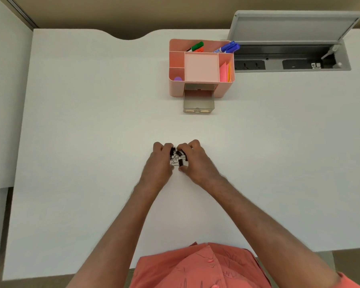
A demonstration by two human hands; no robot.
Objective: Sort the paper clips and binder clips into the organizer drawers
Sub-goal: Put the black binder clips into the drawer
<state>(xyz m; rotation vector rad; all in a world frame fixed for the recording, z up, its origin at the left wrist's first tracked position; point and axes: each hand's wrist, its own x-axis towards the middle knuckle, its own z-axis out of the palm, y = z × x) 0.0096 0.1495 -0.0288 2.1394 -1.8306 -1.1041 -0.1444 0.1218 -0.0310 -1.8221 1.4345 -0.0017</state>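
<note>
A small heap of black binder clips point(179, 153) and thin wire paper clips point(174, 161) lies on the white desk point(81, 142) in the middle. My left hand point(158, 163) and my right hand point(192, 161) curl around the heap from both sides, fingertips touching the clips. I cannot tell whether either hand grips a clip. Farther back stands the pink organizer point(201, 68). Its lower translucent drawer point(198, 103) is pulled out toward me, and it looks empty.
Markers, sticky notes and a purple item fill the organizer's top compartments. An open grey cable hatch point(289, 44) with power sockets sits at the back right. A curved notch cuts the desk's far edge at the back centre. A white partition panel stands to the left.
</note>
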